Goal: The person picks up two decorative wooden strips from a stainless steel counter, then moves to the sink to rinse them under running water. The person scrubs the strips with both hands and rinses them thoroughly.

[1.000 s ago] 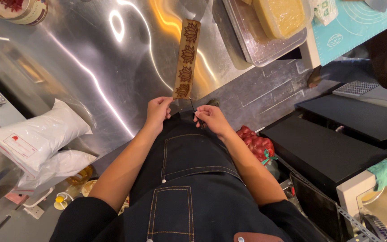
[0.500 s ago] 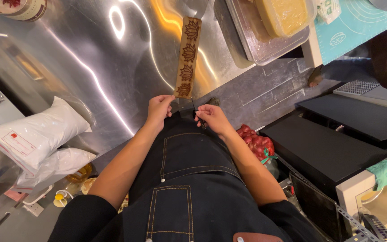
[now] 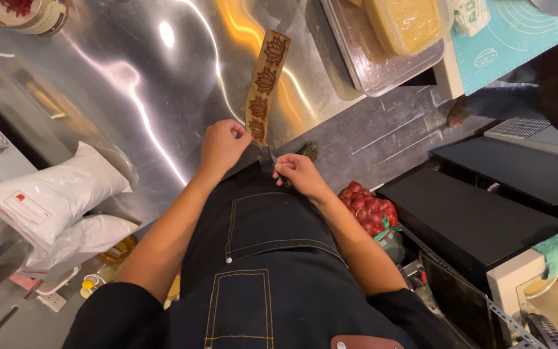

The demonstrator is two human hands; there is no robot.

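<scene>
Here, both hands, left hand [image 3: 224, 143] and right hand [image 3: 297, 173], pinched the black denim apron [image 3: 259, 258] hem beside the carved wooden mould [image 3: 265, 87] on the steel tabletop [image 3: 130, 90].

Worn on the head, looking steeply down past a dark apron [image 3: 259, 258] onto the steel worktop [image 3: 130, 84] edge; close to both hands, floor beneath also in sight. Single view only.

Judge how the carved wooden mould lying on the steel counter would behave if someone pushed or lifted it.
The carved wooden mould looks like a rigid flat plank, so it would probably stay stiff. Lying flat, it seems unlikely to roll or tip. On the shiny steel counter it may slide easily.
</scene>
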